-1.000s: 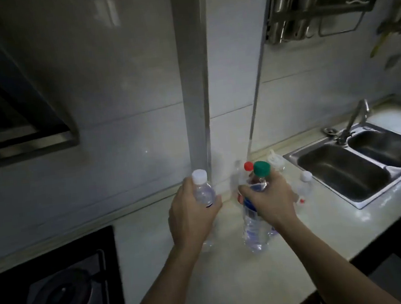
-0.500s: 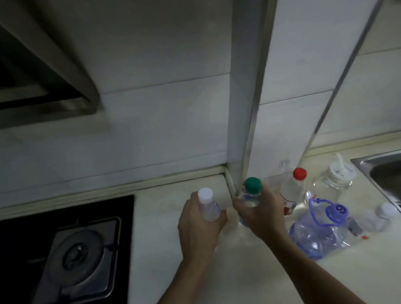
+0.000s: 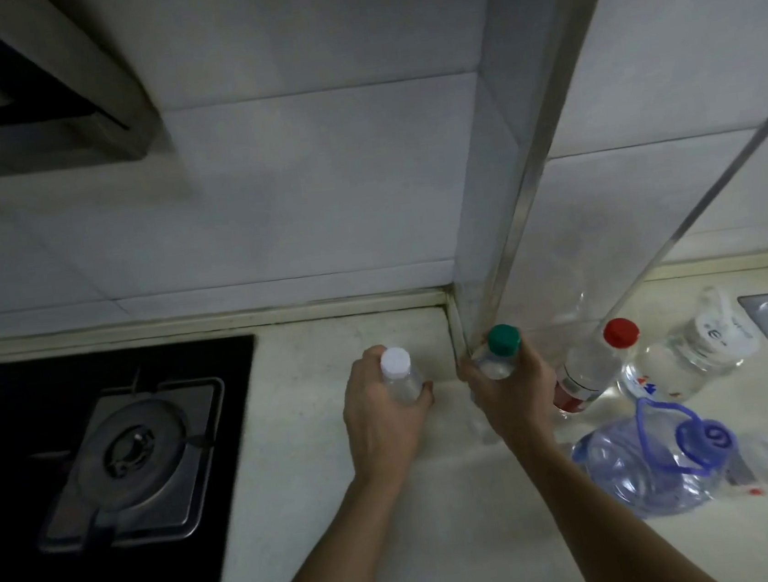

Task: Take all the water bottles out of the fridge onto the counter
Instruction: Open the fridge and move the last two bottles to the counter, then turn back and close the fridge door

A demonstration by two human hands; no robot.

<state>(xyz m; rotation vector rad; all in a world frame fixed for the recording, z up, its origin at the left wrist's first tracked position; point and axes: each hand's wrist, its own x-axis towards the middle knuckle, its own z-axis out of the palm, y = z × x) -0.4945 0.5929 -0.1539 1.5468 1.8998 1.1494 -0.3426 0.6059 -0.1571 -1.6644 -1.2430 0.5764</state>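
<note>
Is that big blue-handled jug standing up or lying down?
Lying down: the blue-handled jug rests on its side on the counter, cap facing the camera.

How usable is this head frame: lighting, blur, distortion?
Head view: dim and underexposed, the stove nearly black; wide-angle bending of the wall corner trim; slight motion softness at the edges; both hands, left and right, and their bottle caps, white and green, stay legible.

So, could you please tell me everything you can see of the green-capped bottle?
The green-capped bottle is small, of clear plastic, with a ribbed green screw cap, closed. It stands roughly upright over the pale counter, beside the tiled wall corner. The right hand grips its body, hiding most of it; whether its base touches the counter cannot be told.
</note>
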